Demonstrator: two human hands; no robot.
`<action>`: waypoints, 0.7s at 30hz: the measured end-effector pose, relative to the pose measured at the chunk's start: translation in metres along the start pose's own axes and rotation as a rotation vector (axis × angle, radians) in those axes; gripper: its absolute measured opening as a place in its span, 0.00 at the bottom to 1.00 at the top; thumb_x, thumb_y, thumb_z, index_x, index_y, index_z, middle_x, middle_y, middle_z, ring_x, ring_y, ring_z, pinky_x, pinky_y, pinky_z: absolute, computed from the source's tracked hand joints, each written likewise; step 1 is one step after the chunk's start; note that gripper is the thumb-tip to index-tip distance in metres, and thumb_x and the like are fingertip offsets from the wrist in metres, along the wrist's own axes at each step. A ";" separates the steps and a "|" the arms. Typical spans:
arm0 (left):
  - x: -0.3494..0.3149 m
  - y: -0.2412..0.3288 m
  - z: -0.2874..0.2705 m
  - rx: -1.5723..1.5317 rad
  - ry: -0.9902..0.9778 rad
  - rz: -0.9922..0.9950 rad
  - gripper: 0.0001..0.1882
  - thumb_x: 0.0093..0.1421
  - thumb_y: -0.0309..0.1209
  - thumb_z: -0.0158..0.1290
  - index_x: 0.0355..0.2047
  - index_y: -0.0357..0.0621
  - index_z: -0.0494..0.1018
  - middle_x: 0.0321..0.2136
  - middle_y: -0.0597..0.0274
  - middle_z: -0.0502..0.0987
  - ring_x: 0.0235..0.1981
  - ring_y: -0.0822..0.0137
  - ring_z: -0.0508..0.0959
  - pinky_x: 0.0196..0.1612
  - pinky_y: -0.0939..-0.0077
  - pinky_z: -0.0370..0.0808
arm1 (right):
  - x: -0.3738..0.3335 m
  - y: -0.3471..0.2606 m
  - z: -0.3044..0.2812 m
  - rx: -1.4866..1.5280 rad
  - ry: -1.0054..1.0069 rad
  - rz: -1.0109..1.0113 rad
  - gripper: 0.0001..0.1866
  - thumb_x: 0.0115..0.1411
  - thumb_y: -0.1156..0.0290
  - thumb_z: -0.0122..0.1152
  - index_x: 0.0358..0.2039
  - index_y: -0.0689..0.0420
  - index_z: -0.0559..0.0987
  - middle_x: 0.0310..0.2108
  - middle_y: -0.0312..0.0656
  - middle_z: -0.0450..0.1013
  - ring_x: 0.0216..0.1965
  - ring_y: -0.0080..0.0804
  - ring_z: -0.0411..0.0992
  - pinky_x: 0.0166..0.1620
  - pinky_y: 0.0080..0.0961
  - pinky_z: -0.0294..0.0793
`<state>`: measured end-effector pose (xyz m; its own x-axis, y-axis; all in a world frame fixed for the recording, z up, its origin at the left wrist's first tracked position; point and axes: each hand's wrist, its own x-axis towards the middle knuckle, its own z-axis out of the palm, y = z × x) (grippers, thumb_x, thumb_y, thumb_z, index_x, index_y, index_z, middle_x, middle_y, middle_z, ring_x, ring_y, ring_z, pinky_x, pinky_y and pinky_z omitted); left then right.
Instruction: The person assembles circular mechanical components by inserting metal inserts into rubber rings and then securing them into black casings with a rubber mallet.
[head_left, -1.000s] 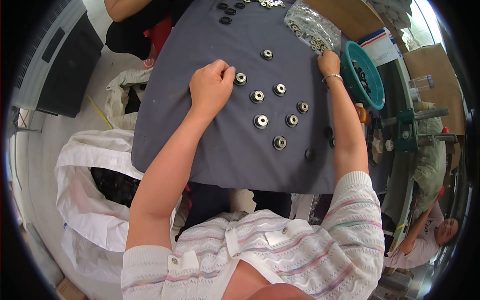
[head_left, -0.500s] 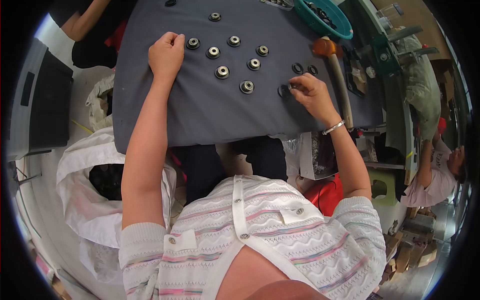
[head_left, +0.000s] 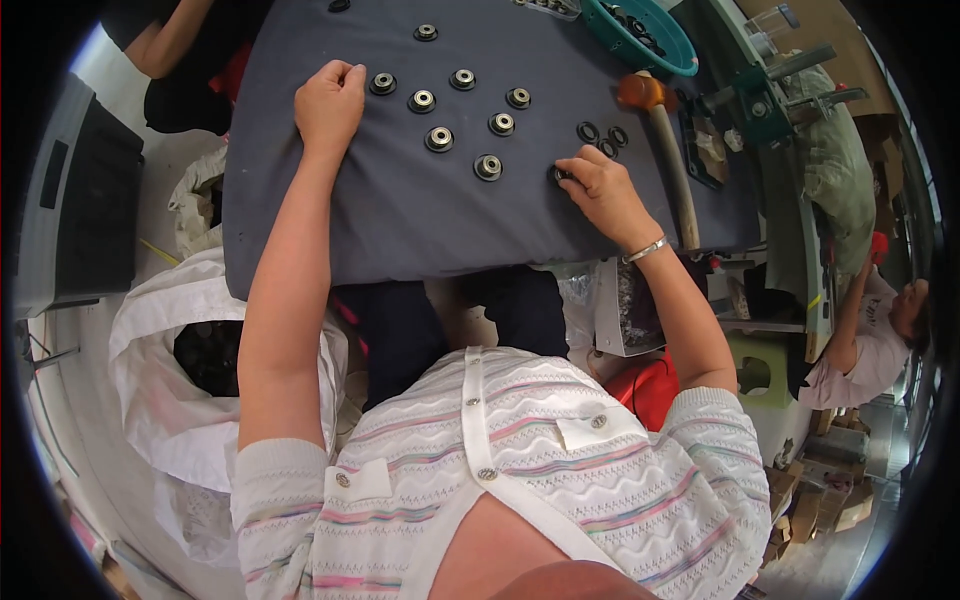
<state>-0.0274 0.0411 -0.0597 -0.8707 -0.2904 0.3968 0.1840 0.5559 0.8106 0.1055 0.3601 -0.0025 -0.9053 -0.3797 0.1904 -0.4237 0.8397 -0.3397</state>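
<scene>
My left hand [head_left: 331, 103] rests closed on the dark grey cloth beside the nearest small metal bearing [head_left: 383, 83], its fingers curled; whatever may be in them is hidden. Several such bearings stand on the cloth, each set on a black ring, among them a near one [head_left: 488, 167] in the middle. Over to the right, my right hand [head_left: 602, 195] pinches a small dark round piece [head_left: 563, 174] low at the cloth; the fingers cover part of it. Just beyond its knuckles lie loose black rings [head_left: 588, 132].
Right of my right hand lies a hammer [head_left: 665, 140] with an orange head. A teal basin [head_left: 640, 45] of black rings stands far right, near a green metal clamp device [head_left: 762, 108]. A white sack [head_left: 140, 330] is at lower left. Another person's arm [head_left: 170, 45] shows at far left.
My right hand has shifted slightly left, its fingertips now over the dark round piece. A third loose ring shows behind the knuckles. My left hand stays closed in the same place.
</scene>
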 end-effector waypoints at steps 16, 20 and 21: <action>0.010 -0.015 0.014 0.039 -0.059 0.106 0.14 0.59 0.39 0.52 0.28 0.41 0.75 0.20 0.59 0.75 0.22 0.65 0.74 0.30 0.71 0.70 | 0.004 0.001 0.017 -0.087 0.077 0.006 0.06 0.51 0.73 0.62 0.27 0.62 0.76 0.29 0.47 0.69 0.30 0.47 0.72 0.36 0.38 0.72; 0.013 -0.025 0.005 0.076 -0.024 0.139 0.14 0.58 0.40 0.52 0.28 0.41 0.75 0.20 0.58 0.75 0.22 0.62 0.75 0.30 0.71 0.70 | 0.013 -0.006 0.020 -0.122 0.047 0.024 0.06 0.52 0.71 0.60 0.27 0.61 0.76 0.30 0.47 0.70 0.31 0.48 0.72 0.37 0.39 0.73; 0.012 -0.028 0.007 0.099 -0.006 0.157 0.14 0.58 0.41 0.52 0.28 0.41 0.76 0.21 0.57 0.76 0.23 0.61 0.75 0.30 0.70 0.70 | 0.012 -0.006 0.020 -0.163 0.061 -0.009 0.06 0.52 0.70 0.59 0.26 0.61 0.76 0.30 0.48 0.70 0.31 0.48 0.73 0.37 0.39 0.73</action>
<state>-0.0458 0.0277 -0.0804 -0.8376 -0.1898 0.5123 0.2721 0.6682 0.6924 0.0965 0.3430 -0.0171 -0.8958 -0.3673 0.2502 -0.4166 0.8901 -0.1851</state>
